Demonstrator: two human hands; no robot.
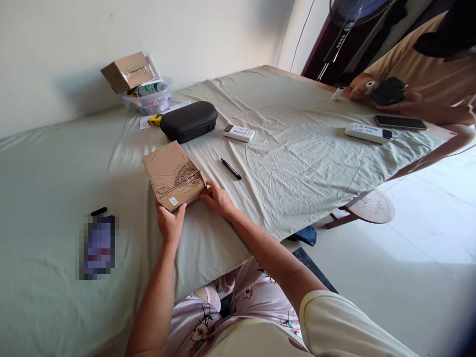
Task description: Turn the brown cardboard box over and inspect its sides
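Note:
A brown cardboard box [163,168] with dark pen scribbles and a small white label sits on the cloth in front of me. My left hand [171,220] grips its near left corner, thumb on the near side. At the right end, my right hand [217,198] holds the box's edge between thumb and fingers; some fingertips are hidden. To the right of the box lies a black marker pen [231,169]. Behind the box is a black zip case [189,120], and a white box-shaped device [239,133] lies beside it.
By the wall, a clear plastic tub [152,101] carries another cardboard box [126,72]. A pen cap [98,211] and a blurred phone-like item [99,245] lie left. Across the table a person [409,74] handles a dark object near a phone [400,122]. A stool [372,206] stands right.

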